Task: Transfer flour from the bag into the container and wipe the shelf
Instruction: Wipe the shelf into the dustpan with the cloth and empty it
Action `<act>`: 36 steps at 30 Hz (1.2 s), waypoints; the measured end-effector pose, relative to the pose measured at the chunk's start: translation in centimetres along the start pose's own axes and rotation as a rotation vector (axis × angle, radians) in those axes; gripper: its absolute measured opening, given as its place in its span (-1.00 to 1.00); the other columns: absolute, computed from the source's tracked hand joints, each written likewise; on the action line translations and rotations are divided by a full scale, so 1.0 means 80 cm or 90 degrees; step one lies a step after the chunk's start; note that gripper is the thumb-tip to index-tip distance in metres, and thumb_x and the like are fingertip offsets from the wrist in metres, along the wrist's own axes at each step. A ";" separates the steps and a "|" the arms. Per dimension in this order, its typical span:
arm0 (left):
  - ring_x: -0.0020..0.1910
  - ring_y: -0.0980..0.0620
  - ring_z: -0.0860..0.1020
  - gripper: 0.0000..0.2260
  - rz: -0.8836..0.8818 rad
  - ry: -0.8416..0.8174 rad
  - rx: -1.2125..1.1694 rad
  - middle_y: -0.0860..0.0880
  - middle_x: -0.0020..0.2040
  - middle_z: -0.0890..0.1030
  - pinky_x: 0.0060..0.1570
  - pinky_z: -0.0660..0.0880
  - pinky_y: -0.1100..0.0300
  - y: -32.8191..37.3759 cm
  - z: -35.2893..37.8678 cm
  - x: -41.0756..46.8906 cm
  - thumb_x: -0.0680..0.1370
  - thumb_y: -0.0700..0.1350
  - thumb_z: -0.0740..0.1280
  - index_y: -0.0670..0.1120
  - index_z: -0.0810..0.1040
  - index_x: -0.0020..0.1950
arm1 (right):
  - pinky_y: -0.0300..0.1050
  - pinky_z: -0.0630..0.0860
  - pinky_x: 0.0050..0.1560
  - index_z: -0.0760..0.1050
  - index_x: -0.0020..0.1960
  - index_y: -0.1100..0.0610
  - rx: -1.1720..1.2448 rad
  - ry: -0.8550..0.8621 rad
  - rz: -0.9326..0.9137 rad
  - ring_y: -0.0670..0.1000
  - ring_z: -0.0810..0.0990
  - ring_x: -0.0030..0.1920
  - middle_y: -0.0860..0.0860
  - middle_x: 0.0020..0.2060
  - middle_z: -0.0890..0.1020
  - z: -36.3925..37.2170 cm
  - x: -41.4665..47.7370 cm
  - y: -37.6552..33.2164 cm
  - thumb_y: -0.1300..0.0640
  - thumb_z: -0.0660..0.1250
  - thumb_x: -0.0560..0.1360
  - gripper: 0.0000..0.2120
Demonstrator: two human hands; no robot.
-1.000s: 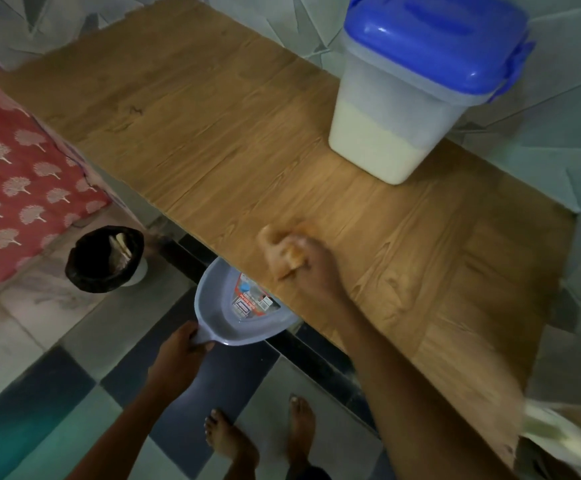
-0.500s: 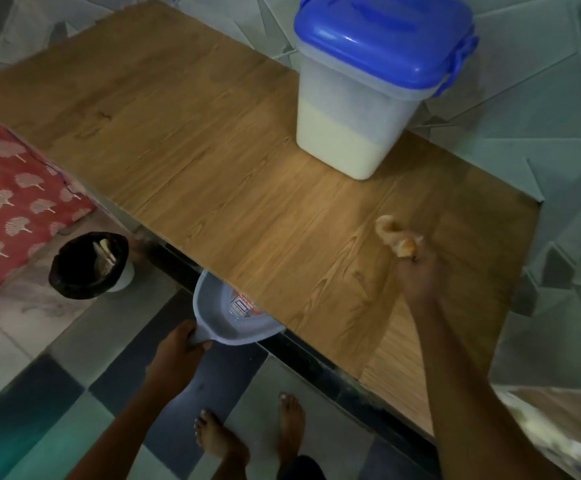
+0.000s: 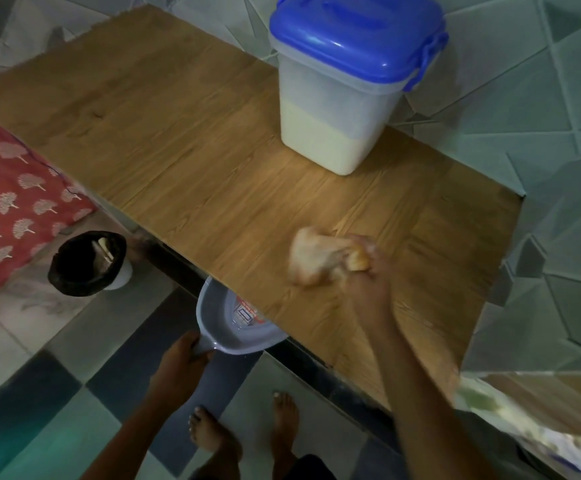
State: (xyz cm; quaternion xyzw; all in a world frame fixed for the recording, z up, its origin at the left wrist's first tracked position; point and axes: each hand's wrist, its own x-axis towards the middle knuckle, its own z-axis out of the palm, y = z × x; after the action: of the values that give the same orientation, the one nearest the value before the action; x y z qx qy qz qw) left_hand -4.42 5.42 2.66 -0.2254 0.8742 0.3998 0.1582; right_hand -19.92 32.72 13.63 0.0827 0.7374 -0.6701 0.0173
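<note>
The container (image 3: 347, 95), a translucent square tub with its blue lid (image 3: 356, 39) seated on top, stands upright at the upper centre-right of the frame, on the far side of the wood-grain shelf (image 3: 185, 161) and close to the tiled wall (image 3: 524, 109). Pale flour fills its lower part, visible through the wall of the tub. The cloth (image 3: 313, 259), a pale bunched rag, lies on the shelf surface right of centre, well apart from the container; its outline is smeared by motion blur, so folds and edges cannot be resolved. The right hand (image 3: 365, 271) is clenched around the cloth's right end, fingers curled over the wad and pressing it to the shelf, with the forearm entering from the lower right corner. The left hand (image 3: 181, 355) is wrapped around the handle of a grey dustpan (image 3: 228, 323), held just below the near edge of the shelf at lower centre; the shelf hides the far part of the pan, and its printed label is only partly visible. Bare feet (image 3: 212, 434) stand on the chequered floor (image 3: 25, 410) at the bottom. A dark-lined bin (image 3: 86, 263) sits at the left, beside a red patterned fabric (image 3: 8, 199) cut off by the left border. A blurred, unidentifiable item occupies the lower right corner.
</note>
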 end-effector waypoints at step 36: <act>-0.08 -0.01 0.61 -0.84 0.014 0.022 -0.055 0.00 -0.06 0.64 -0.11 0.53 0.07 0.016 0.090 -0.098 0.52 -0.24 0.43 -0.05 0.58 0.06 | -0.02 0.58 0.11 0.57 0.20 0.07 -0.293 -0.215 -0.200 -0.07 0.59 0.06 -0.01 0.07 0.65 0.017 -0.101 0.115 0.14 0.19 0.58 -0.74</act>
State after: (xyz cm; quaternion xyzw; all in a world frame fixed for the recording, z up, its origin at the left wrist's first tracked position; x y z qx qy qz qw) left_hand 2.28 13.81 2.49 -0.2298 0.8611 0.4349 0.1286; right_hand -10.70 31.38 5.50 -0.1505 0.8602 -0.4842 0.0544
